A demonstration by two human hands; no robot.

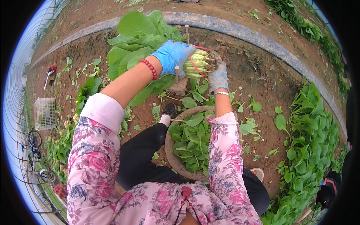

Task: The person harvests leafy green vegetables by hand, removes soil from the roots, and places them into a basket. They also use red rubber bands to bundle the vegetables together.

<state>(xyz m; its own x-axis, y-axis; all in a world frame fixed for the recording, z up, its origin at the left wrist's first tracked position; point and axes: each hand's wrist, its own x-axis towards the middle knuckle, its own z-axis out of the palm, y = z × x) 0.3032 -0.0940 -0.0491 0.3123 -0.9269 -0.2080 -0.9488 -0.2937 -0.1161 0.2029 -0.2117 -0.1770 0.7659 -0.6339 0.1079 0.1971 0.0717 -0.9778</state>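
Note:
My left hand (174, 57), in a blue glove, grips a bunch of leafy greens (140, 36) lying crosswise, its broad leaves to the left. The pale stems (197, 63) stick out to the right of this hand, with a red tie (196, 67) across them. My right hand (218, 76), in a thin pale glove, is at the root ends; its fingers are partly hidden among the roots. Beneath the bunch is a wooden stand (179, 86) with upright pegs, one peg (177, 73) in front and another peg (187, 33) behind.
A round basin (168, 146) of loose leaves stands between my legs. Piled greens (306, 146) lie along the right, more greens (63, 146) at left. A white plastic crate (45, 114) and a bicycle (38, 157) are farther left. A grey strip (225, 25) crosses the soil ahead.

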